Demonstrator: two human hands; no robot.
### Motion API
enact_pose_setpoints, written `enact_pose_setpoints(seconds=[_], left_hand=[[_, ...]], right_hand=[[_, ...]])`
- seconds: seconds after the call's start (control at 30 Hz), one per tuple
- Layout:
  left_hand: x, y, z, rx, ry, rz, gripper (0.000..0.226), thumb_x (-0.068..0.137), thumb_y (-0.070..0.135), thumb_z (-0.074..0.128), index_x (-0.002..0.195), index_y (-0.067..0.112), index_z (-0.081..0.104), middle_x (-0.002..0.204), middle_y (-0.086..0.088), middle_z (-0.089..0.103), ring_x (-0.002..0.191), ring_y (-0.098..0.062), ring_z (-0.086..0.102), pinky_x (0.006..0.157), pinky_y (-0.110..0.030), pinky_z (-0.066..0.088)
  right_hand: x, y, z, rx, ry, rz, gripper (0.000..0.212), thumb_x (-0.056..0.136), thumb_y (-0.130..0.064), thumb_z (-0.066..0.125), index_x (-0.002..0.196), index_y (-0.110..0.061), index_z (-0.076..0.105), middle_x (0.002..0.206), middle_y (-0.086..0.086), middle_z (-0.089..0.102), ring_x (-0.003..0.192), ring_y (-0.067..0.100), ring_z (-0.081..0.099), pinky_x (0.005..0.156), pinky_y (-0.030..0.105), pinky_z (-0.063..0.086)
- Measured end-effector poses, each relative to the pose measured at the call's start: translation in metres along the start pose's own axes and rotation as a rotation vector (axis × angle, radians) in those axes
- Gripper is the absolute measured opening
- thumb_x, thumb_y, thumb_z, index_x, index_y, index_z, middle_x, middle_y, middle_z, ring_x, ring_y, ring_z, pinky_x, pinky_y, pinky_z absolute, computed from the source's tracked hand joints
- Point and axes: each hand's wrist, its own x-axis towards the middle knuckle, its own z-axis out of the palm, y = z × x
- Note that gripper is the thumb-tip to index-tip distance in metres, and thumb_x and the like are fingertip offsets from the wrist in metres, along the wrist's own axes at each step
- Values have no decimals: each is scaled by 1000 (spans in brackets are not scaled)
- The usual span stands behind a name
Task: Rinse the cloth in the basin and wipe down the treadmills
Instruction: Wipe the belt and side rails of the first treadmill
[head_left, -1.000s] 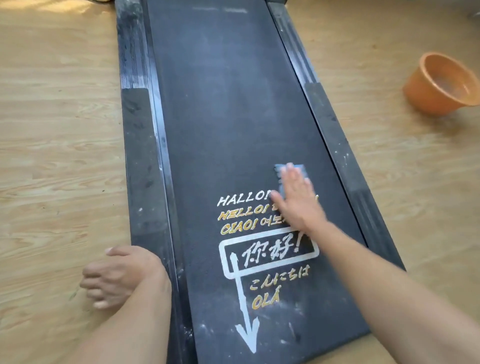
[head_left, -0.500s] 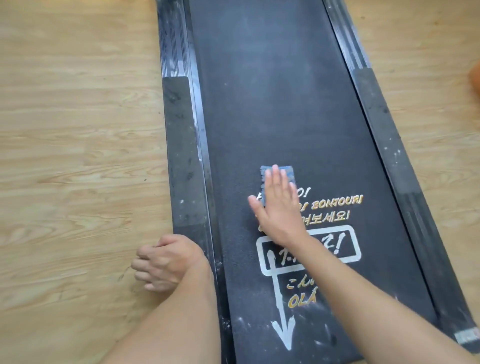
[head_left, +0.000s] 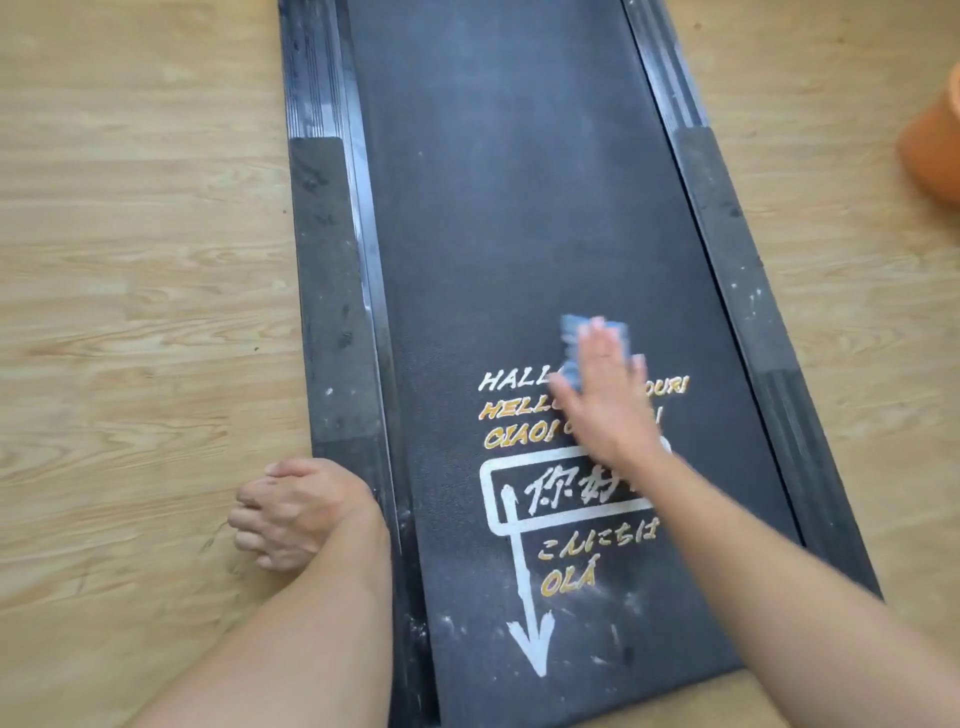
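Cloth (head_left: 572, 336) lies pressed under the flat, straight-fingered right hand (head_left: 605, 400), mid-frame, mostly covered and blurred; curled left hand (head_left: 296, 514) rests on floor (head_left: 130, 270).

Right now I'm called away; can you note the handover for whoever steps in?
Right hand: flat, pressing the blue cloth onto the black treadmill belt at the printed greetings.
Left hand: fingers curled, empty, braced on the wooden floor by the left rail.
Orange plastic basin: floor, far right, partly out of view.
Done: wiping under way mid-belt. Left: white specks at the belt's near end and rails.
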Motion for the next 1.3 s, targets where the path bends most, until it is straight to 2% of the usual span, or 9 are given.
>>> enact_pose_setpoints(seconds=[0.17, 0.3, 0.5, 0.7, 0.8, 1.0, 1.07, 1.17, 1.3], left_hand=[[0, 0, -1, -10, 5, 21, 49, 100, 38, 30, 112, 2, 61, 122, -24, 62, 123, -42, 54, 95, -54, 39], [2, -3, 1, 27, 29, 24, 50, 99, 38, 28, 114, 3, 60, 123, -23, 64, 123, -42, 53, 96, -54, 38], [-1, 0, 2, 33, -3, 22, 47, 100, 36, 30, 112, 4, 61, 119, -23, 66, 119, -42, 56, 96, -53, 39], [1, 0, -1, 22, -18, 8, 48, 99, 35, 29, 114, 4, 62, 119, -22, 68, 119, -42, 56, 96, -52, 39], [0, 2, 0, 21, 13, 35, 52, 98, 37, 26, 117, 4, 60, 123, -22, 67, 121, -42, 55, 97, -52, 39], [10, -11, 8, 31, 65, 38, 58, 99, 39, 22, 125, 4, 59, 131, -23, 65, 129, -39, 53, 101, -52, 39], [6, -11, 9, 28, 54, 41, 57, 101, 37, 24, 128, 1, 58, 134, -25, 64, 131, -40, 52, 101, -53, 38], [4, -9, 9, 29, 61, 51, 56, 101, 37, 24, 127, 1, 58, 133, -26, 64, 130, -41, 53, 99, -53, 39], [4, -7, 6, 28, 60, 50, 56, 101, 38, 24, 126, 1, 58, 133, -26, 62, 130, -42, 53, 99, -54, 39]], right_hand=[[-6, 115, -45, -94, -48, 273, 103, 91, -85, 8, 165, -16, -11, 173, 1, -16, 158, 16, -18, 127, 53, -9], [7, 105, -40, -15, -23, 250, 110, 92, -82, 19, 163, -2, -4, 172, 17, -8, 159, 28, -13, 129, 49, -6], [5, 65, -12, 160, 114, 282, 103, 92, -76, 21, 164, -8, -8, 172, 9, -17, 158, 22, -18, 129, 50, -4], [-20, -97, 41, 50, -19, -269, 96, 98, -59, 37, 164, -9, -9, 172, 8, -20, 157, 19, -24, 128, 39, -13], [-26, -157, 63, -56, -26, -451, 91, 99, -54, 40, 165, -7, -3, 173, 9, -15, 158, 19, -22, 129, 39, -8], [-29, -94, 45, -301, -72, -741, 89, 103, -68, 31, 166, -11, 5, 174, 6, -3, 160, 19, -9, 130, 44, 5], [-17, -36, 24, -279, -40, -595, 90, 102, -72, 26, 166, -14, 1, 174, 3, -8, 159, 17, -13, 130, 45, 6], [-3, 53, -8, -137, 14, -170, 91, 100, -75, 21, 166, -18, -7, 173, 0, -17, 157, 14, -21, 130, 44, -4], [2, 124, -32, 67, 54, 262, 90, 100, -72, 21, 166, -17, -7, 173, 1, -14, 159, 16, -16, 130, 48, -2]])
